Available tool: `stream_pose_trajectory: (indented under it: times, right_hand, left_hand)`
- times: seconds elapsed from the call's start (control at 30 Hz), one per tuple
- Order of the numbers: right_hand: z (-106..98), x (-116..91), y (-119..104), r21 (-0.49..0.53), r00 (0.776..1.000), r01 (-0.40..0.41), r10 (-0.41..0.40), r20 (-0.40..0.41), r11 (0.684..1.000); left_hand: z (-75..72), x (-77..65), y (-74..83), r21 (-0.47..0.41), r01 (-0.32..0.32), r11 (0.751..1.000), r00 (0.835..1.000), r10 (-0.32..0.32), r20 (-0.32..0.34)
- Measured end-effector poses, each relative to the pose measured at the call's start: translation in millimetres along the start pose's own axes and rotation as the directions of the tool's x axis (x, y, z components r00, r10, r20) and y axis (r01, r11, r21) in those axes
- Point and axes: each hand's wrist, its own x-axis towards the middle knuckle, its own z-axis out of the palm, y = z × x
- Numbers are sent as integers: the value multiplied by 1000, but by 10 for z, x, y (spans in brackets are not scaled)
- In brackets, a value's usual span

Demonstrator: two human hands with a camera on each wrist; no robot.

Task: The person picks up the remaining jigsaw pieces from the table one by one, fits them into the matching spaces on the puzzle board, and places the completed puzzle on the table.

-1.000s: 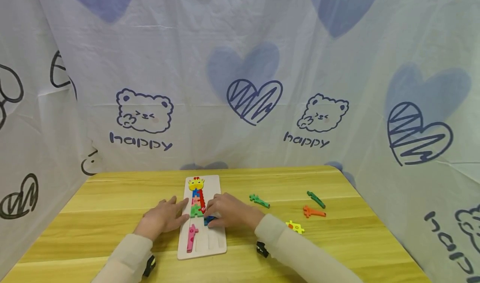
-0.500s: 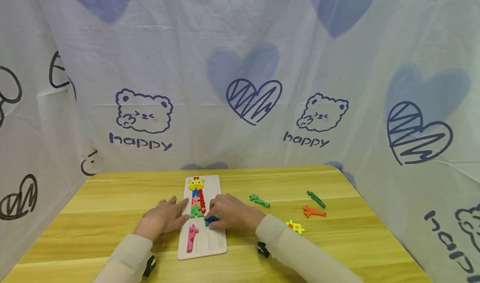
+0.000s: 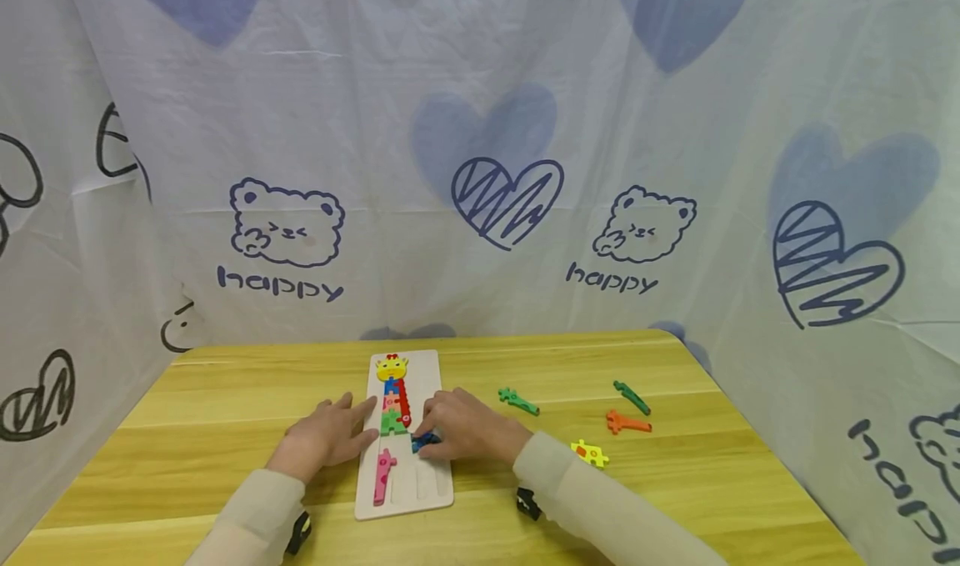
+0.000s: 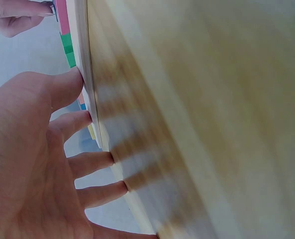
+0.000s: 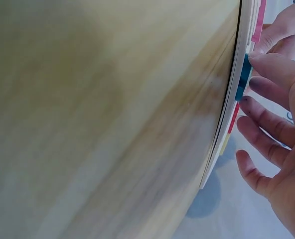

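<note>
A pale giraffe puzzle board (image 3: pixel 424 373) lies on the table. Its upper part bears a yellow giraffe head (image 3: pixel 391 369), a long red piece (image 3: pixel 403 404) and a green piece (image 3: pixel 392 423); a pink leg piece (image 3: pixel 383 477) sits lower left. My right hand (image 3: pixel 467 424) pinches a dark blue puzzle piece (image 3: pixel 425 442) against the board, beside empty slots. Thumb and fingers meet this blue piece's ends in the right wrist view. With fingers spread, my left hand (image 3: pixel 322 435) rests along the board's left edge; its thumb (image 4: pixel 70 87) touches the rim.
Right of the board lie a green leg piece (image 3: pixel 518 402), a dark green piece (image 3: pixel 632 398), an orange piece (image 3: pixel 628 423) and a yellow piece (image 3: pixel 590 454), partly behind the right sleeve. A printed curtain (image 3: pixel 397 174) stands behind the wooden table (image 3: pixel 262 358).
My right hand and the blue piece have shifted slightly right and down on the board. The left hand stays in place.
</note>
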Motion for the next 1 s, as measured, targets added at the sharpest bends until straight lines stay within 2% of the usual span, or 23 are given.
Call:
stream_pose_trajectory:
  times: [0.4,1.0]
  right_hand:
    - [1,-18,-24,-5,999,-25,25,-24,1000]
    - [-18,-21,-23,-34,999,-34,34,-8,999]
  left_hand:
    - [-10,-16,3,-6,0,1000,1000,0,1]
    - [-25,-20,23,-1,-1,1000,1000,1,-4]
